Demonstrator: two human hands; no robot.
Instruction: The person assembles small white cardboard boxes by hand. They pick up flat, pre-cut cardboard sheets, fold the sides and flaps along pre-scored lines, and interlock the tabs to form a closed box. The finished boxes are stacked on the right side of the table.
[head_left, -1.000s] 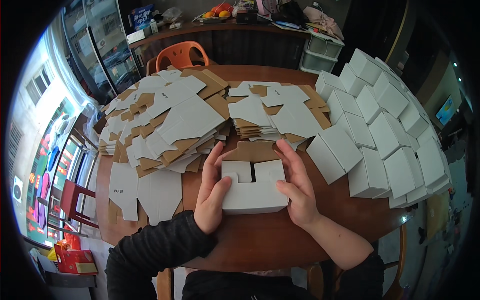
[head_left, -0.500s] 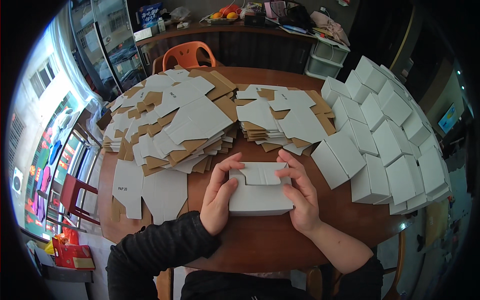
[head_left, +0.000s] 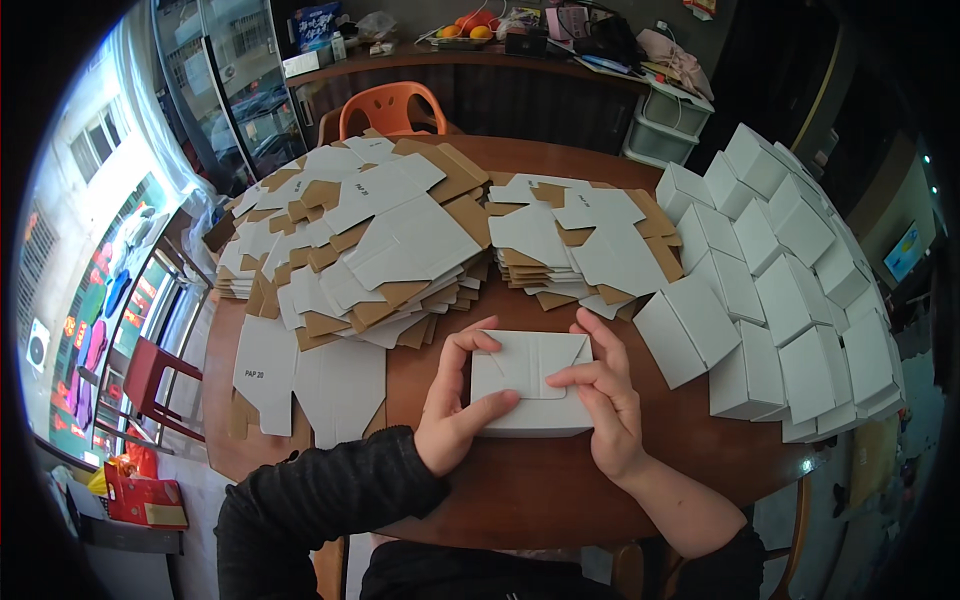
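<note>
Small white box [head_left: 533, 385] lying on the round brown table [head_left: 560, 490], near the front edge, between both hands. Left hand [head_left: 458, 405] pressed on the box's left end — thumb laid flat across the top face, fingers curled up over the far left corner. Right hand [head_left: 603, 392] on the right end, fingers bent and spread, fingertips pushing down on the folded top flaps, thumb pointing inward over the lid. Neither hand lifting the box; resting flat on the wood. Top flaps folded in, with creases running in a V across the lid.

Behind the box, two heaps of flat unfolded cardboard blanks: a big loose pile [head_left: 350, 250] to the left, white on one side and brown on the other, fanned out untidily, and a neater, smaller stack [head_left: 580, 240] in the middle. One flat blank [head_left: 300, 380] lying alone at the left edge of the table, just beside the left forearm in its dark sleeve [head_left: 320, 500]. To the right, a wall of finished white boxes [head_left: 780, 290], stacked in rows, close to the right hand but not touching. Orange chair [head_left: 390, 105] at the far side of the table.
</note>
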